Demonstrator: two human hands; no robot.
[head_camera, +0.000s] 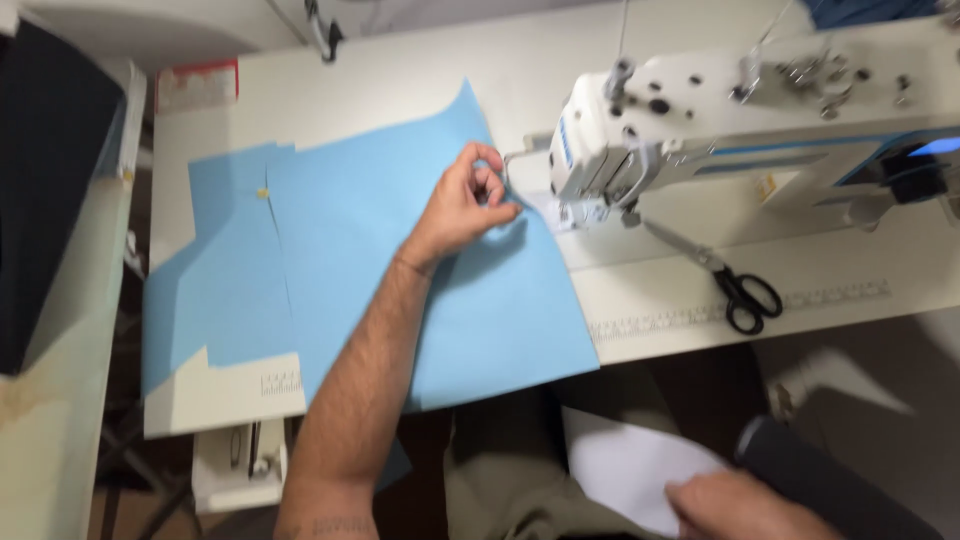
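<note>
Light blue fabric (380, 260) lies spread over the white sewing table (420, 70). My left hand (467, 203) rests on its right part, fingertips pinched at the fabric's edge close to the needle area of the white sewing machine (700, 120). My right hand (735, 505) is low at the bottom of the view over my lap, holding a white piece of paper or cloth (630, 465). A dark cylindrical object (830, 485) lies next to that hand; whether it is touched I cannot tell.
Black-handled scissors (735, 285) lie on the table right of the machine's needle. A printed ruler strip (740, 310) runs along the table's front edge. A dark panel (45, 180) stands at the left. A small yellow pin (262, 193) marks the fabric.
</note>
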